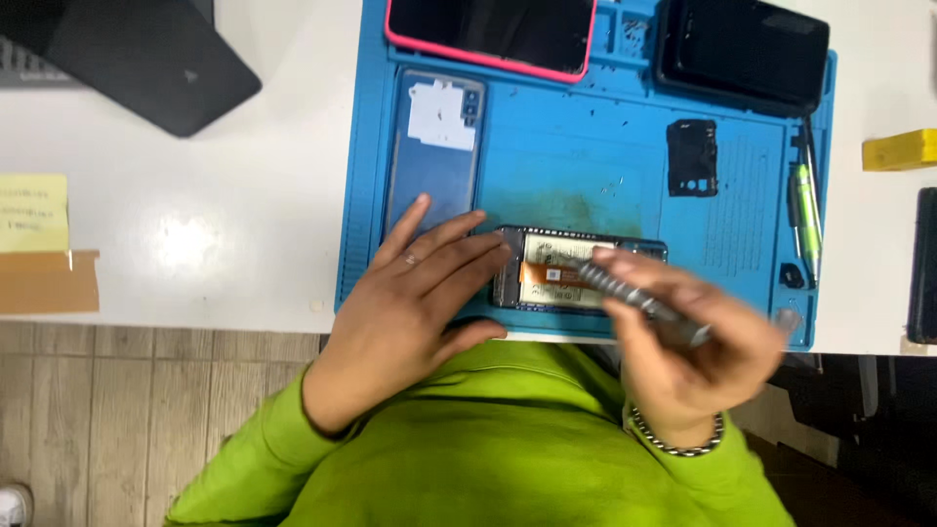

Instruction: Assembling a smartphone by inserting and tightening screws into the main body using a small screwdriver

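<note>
White table [244,195] carrying a blue work mat [586,166], spread under both hands. Beyond the left hand [410,303], a dark laptop corner [146,68]; well out to its left, a yellow sticky note [32,212] above a strip of brown tape [47,281]. Far beyond the right hand [683,342], a yellow block [899,150] and a black slab [924,263] at the table's edge.

On the blue silicone work mat [586,166]: three phones (one opened [576,273], one pink-cased [493,34], one black [742,49]), one grey-blue back cover [434,156], one green-tipped pen tool [806,210].
</note>
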